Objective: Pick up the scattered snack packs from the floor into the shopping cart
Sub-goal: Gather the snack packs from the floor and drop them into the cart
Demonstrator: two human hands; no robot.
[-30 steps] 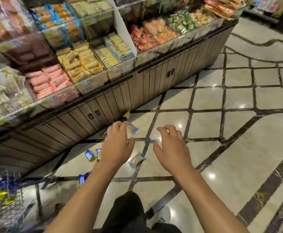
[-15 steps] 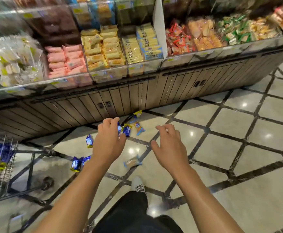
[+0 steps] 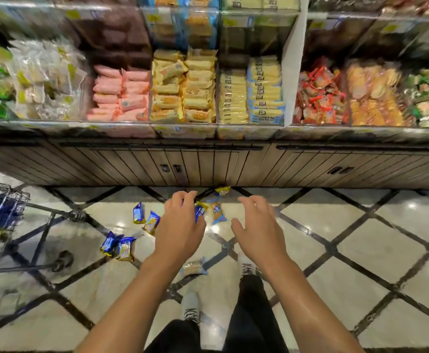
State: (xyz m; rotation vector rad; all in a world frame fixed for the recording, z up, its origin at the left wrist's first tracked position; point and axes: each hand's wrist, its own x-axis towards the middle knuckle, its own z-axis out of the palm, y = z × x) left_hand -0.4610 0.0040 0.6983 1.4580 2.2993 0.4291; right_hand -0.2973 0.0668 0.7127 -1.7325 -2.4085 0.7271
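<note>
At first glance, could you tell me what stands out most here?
Two bare hands, the left hand and the right hand, reach out over blue and gold snack packs scattered on the floor. Behind runs a shelf of bright packets, and a shopping cart stands far left.

glossy floor [image 3: 361, 250], wire cart [image 3: 1, 225], seemingly foil packs [image 3: 125, 247]

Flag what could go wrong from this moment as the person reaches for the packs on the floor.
1. The clear pack lies by the shoes under the left hand; it could be stepped on or missed.
2. The yellow pack sits against the cabinet base and may be overlooked.
3. The shopping cart stands far left, so an overfull grip could spill on the way.
</note>
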